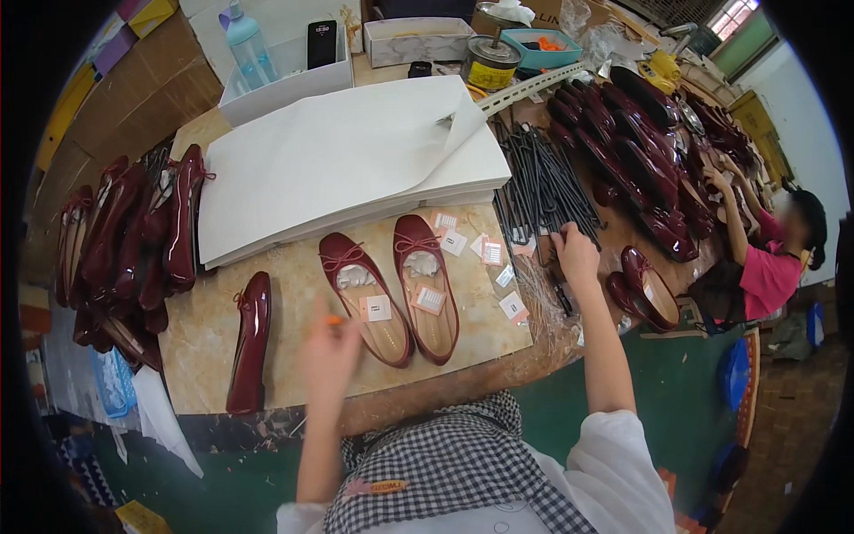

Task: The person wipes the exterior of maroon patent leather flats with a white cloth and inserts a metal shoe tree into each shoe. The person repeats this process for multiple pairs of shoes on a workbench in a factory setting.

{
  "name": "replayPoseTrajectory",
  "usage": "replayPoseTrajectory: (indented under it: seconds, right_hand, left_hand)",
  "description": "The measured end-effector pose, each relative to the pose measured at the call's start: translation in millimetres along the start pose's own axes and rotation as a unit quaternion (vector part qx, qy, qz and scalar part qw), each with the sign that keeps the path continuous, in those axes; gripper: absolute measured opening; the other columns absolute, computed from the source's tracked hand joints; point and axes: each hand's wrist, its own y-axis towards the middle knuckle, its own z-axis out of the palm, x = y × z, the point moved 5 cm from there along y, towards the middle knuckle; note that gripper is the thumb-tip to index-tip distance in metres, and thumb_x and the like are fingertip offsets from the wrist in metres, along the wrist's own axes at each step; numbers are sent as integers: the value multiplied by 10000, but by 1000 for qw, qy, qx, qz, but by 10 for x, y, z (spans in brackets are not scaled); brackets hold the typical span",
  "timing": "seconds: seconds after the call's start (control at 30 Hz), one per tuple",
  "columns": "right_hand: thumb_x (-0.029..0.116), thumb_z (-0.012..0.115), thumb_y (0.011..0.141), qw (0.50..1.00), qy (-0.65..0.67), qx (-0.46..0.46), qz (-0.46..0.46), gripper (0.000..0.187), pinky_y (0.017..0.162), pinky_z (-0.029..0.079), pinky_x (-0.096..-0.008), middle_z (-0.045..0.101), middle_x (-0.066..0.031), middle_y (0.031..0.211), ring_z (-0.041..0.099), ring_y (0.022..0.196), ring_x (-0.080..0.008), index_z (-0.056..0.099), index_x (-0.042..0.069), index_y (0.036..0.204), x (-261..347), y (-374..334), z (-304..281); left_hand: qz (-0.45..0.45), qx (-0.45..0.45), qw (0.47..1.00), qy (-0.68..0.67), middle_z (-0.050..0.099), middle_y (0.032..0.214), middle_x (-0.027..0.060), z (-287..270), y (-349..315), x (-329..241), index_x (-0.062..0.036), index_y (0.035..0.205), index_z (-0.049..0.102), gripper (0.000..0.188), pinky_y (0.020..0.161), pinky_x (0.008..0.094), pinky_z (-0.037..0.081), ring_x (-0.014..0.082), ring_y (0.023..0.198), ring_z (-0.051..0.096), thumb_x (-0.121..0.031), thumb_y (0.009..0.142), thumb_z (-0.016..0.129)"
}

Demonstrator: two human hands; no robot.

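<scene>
Two dark red ballet flats with bows, a left shoe (pixel 366 298) and a right shoe (pixel 427 289), lie side by side on the table. Crumpled paper fills their toes, and a white and orange tag rests in each. My left hand (pixel 331 356), smeared by motion, is just left of them with a small orange thing (pixel 334 320) between its fingers; its kind is unclear. To the right, my right hand (pixel 576 249) has its fingers closed at the near end of a pile of thin black sticks (pixel 543 182). A third flat (pixel 250 343) lies on its side at the left.
White paper sheets (pixel 329 165) are stacked behind the shoes. Glossy red flats (pixel 133 222) are heaped at the left, with a bigger pile (pixel 632 151) at the right. Paper tags (pixel 490 251) lie scattered. Beyond the right pile, a co-worker in a pink top (pixel 769 276) handles shoes.
</scene>
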Motion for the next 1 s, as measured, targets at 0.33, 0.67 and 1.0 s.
replayPoseTrajectory:
  seconds: [0.33, 0.67, 1.0]
  right_hand:
    - [404, 634, 870, 997, 68, 25, 13, 336, 692, 509, -484, 684, -163, 780, 656, 786, -384, 654, 70, 834, 72, -194, -14]
    - [406, 685, 809, 989, 22, 147, 4, 338, 675, 523, -464, 683, -169, 756, 671, 747, -366, 688, 69, 819, 123, -736, -253]
    - [287, 682, 801, 992, 113, 0, 56, 230, 617, 489, -447, 677, -127, 722, 661, 703, -328, 622, 103, 925, 236, -797, -901]
  left_hand:
    - [-92, 229, 659, -711, 593, 1204, 197, 713, 31, 419, -10, 1359, 424, 623, 810, 383, 556, 289, 976, 642, -478, 948, 392]
    - [-103, 181, 672, -711, 567, 1201, 240, 458, -41, 272, -31, 1374, 409, 839, 705, 447, 573, 358, 904, 643, -708, 881, 359]
    - [-63, 198, 732, -649, 620, 1103, 181, 538, -46, 342, -1, 1288, 486, 865, 632, 373, 574, 256, 815, 660, -735, 883, 271]
